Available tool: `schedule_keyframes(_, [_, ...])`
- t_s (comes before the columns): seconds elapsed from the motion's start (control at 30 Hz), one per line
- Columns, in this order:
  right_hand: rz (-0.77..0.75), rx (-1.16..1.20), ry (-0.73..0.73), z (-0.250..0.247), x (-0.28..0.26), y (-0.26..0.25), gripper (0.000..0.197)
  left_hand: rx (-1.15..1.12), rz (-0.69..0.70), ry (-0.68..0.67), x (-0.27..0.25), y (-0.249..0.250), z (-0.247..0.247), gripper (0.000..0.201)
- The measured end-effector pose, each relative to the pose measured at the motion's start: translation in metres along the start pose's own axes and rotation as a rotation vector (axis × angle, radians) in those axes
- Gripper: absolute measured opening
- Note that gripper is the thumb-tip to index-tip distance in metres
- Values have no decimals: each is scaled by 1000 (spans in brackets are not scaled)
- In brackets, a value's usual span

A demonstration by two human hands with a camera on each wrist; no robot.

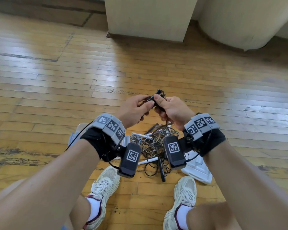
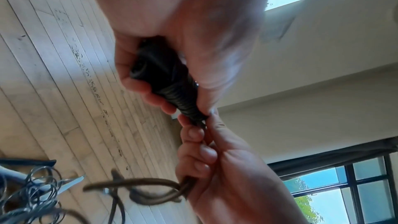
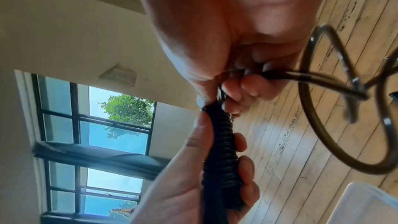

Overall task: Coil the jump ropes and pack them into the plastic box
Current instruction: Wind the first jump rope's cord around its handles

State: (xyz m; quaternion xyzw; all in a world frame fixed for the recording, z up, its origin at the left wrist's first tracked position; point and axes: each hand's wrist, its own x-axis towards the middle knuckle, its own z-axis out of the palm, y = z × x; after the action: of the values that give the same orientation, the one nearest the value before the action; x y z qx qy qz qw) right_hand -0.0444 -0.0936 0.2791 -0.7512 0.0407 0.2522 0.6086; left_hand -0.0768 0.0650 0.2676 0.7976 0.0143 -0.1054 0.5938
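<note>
A worn wooden floor (image 1: 40, 83) of narrow planks spreads out under the person, scuffed in dark patches. Ahead stand a squared cream pillar (image 1: 150, 17) and a rounded cream column (image 1: 243, 22). Both wrist views catch dark-framed windows (image 3: 94, 125) with green leaves outside.

Between the two white sneakers (image 1: 103, 188) lies a tangled pile of jump ropes (image 1: 155, 143), thin cords looped over one another with white handles (image 1: 140, 135) and a dark handle (image 1: 161, 170) poking out. The forearms and the wrist-mounted cameras (image 1: 129, 160) hang directly over this pile and hide much of it. A white lid-like plastic piece (image 1: 198, 171) rests on the floor at the pile's right edge, and the clear plastic box (image 1: 76, 131) sits at the pile's left, mostly hidden behind the left wrist; a pale corner of it shows in the right wrist view (image 3: 366, 203).

Both hands are raised above the pile and meet in front. The left hand (image 1: 133, 108) wraps its fingers and thumb around a black handle (image 2: 165, 81) bound in tight turns of dark cord. The right hand (image 1: 170, 110) is clenched around the same bundle at its far end, thumb on top, pinching the cord where it leaves the winding. From the right fist a brownish rope (image 3: 318, 125) trails in loose loops down toward the pile. The hands touch at the thumbs.
</note>
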Motion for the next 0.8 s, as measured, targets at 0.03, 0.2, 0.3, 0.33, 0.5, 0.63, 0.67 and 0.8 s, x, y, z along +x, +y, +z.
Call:
schedule_keyframes(0.03, [23,8,-11,-1,-1,-1,31,40,37,26,0,-1,-1,24])
schedule_keyframes(0.2, [74,-3,-80,-4,-6,-5,19,354,65,199,0,-1,-11,40])
schedule_keyframes(0.3, [86,6,-92,-1,-8,-5,19,438,80,287,-1,-3,-12,43])
schedule_keyframes(0.33, [92,10,-79,0,-8,-5,20,481,105,298,-1,-4,-12,43])
schedule_keyframes(0.5, [127,113,-79,3,-7,-3,26,763,253,344,-5,-8,-2,42])
schedule_keyframes(0.63, [154,167,-5,1,-6,0,46,900,458,375,-7,-13,6,51])
schedule_keyframes(0.67, [155,163,15,1,-5,1,46,909,486,378,-6,-15,9,53])
schedule_keyframes(0.8, [139,190,52,-4,-1,1,37,805,464,296,-5,-14,11,48])
